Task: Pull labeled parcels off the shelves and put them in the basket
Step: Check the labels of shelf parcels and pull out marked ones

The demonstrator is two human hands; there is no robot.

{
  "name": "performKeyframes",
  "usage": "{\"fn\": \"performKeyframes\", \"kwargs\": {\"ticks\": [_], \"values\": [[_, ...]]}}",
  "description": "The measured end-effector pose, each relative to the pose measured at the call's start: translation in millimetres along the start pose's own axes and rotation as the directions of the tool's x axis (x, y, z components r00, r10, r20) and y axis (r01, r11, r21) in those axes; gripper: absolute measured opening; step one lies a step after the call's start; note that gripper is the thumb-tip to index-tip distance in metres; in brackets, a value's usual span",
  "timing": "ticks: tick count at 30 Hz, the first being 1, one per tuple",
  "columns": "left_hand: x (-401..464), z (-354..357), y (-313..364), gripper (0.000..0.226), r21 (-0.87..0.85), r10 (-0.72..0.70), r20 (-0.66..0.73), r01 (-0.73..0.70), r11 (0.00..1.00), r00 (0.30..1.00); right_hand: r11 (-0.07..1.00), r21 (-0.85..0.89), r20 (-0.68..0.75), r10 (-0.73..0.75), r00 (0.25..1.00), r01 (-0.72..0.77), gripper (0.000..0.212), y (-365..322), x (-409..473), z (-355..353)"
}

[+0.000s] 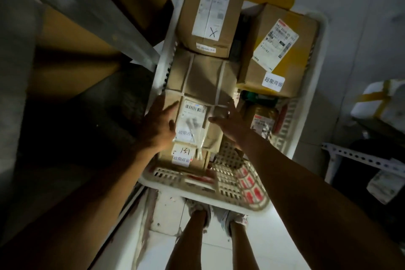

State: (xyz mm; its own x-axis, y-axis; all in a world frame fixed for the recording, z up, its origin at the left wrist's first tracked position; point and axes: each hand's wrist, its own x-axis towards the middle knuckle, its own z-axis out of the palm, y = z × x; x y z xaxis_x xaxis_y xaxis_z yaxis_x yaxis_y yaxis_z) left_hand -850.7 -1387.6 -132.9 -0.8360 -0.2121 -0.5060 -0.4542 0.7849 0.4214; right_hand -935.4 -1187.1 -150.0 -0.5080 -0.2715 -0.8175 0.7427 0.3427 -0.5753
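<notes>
Both forearms run out of view at the lower edge. The left hand [161, 124] and right hand [229, 119] are motion-blurred, so contact with the strapped parcel [197, 94] cannot be judged. Print on its label [192, 123] is smeared. The jar-like item [263, 116] is half hidden under the taped box [278, 50]. Shelf cartons [72, 50] sink into shadow; the wrapped package [381, 103] is cut by the right edge.

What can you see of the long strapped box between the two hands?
The long box is brown cardboard, bound with pale straps that cross it lengthwise and across. A white barcode label and smaller stickers sit on its near end. It lies flat along the left side of the white basket. The left hand and right hand, fingers straight, touch its sides.
</notes>
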Motion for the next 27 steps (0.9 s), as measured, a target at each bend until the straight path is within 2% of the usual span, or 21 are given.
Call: {"fn": "performKeyframes", "kwargs": {"ticks": [1, 3, 6, 9, 12, 14, 17, 19, 22, 27], "values": [[-5.0, 6.7, -2.1, 0.065, 0.100, 0.009, 0.064, -0.015, 0.995, 0.998, 1.000, -0.006, 0.026, 0.011, 1.000, -0.010, 0.084, 2.1, -1.2, 0.5], [-12.2, 19.0, -10.4, 0.065, 0.182, -0.036, 0.197, -0.001, 0.983, 0.980, 0.999, -0.014, 0.020, 0.029, 0.999, -0.029, 0.091, 7.0, -1.1, -0.6], [-18.9, 27.4, -16.5, 0.063, 0.179, -0.111, 0.304, 0.057, 0.982, 0.946, 0.998, -0.046, -0.035, 0.047, 0.998, -0.049, 0.094, 12.6, -0.5, -5.8], [-22.1, 30.7, -20.7, 0.068, 0.199, -0.129, 0.347, 0.062, 0.978, 0.929, 0.993, -0.101, -0.064, 0.056, 0.996, -0.062, 0.092, 14.2, 1.0, -10.5], [-22.8, 31.9, -21.4, 0.068, 0.207, -0.105, 0.343, 0.034, 0.978, 0.934, 0.987, -0.145, -0.081, 0.062, 0.995, -0.074, 0.089, 17.8, 3.0, -10.5], [-28.4, 29.1, -15.9, 0.063, 0.199, -0.131, 0.327, 0.068, 0.978, 0.936, 0.971, -0.228, -0.117, 0.051, 0.992, -0.077, 0.082, 21.9, -1.4, -5.0], [-40.9, 18.2, -1.5, 0.050, 0.146, -0.096, 0.219, 0.064, 0.987, 0.971, 0.937, -0.338, -0.188, 0.029, 0.982, -0.093, 0.073, 19.0, -15.7, 2.9], [-52.1, 8.6, 8.9, 0.042, 0.077, -0.062, 0.157, 0.051, 0.996, 0.986, 0.936, -0.338, -0.191, 0.036, 0.981, -0.100, 0.062, 14.4, -33.9, 3.9], [-77.7, -11.6, 27.9, 0.033, 0.003, -0.062, 0.111, 0.062, 0.998, 0.992, 0.932, -0.349, -0.120, 0.053, 0.991, -0.092, 0.049, 5.9, -75.9, 2.4], [-155.5, -61.3, 71.0, 0.024, -0.129, -0.126, 0.087, 0.136, 0.982, 0.988, 0.833, -0.552, 0.040, 0.061, 0.997, -0.029, 0.045, -37.7, -177.4, -1.5]]}}
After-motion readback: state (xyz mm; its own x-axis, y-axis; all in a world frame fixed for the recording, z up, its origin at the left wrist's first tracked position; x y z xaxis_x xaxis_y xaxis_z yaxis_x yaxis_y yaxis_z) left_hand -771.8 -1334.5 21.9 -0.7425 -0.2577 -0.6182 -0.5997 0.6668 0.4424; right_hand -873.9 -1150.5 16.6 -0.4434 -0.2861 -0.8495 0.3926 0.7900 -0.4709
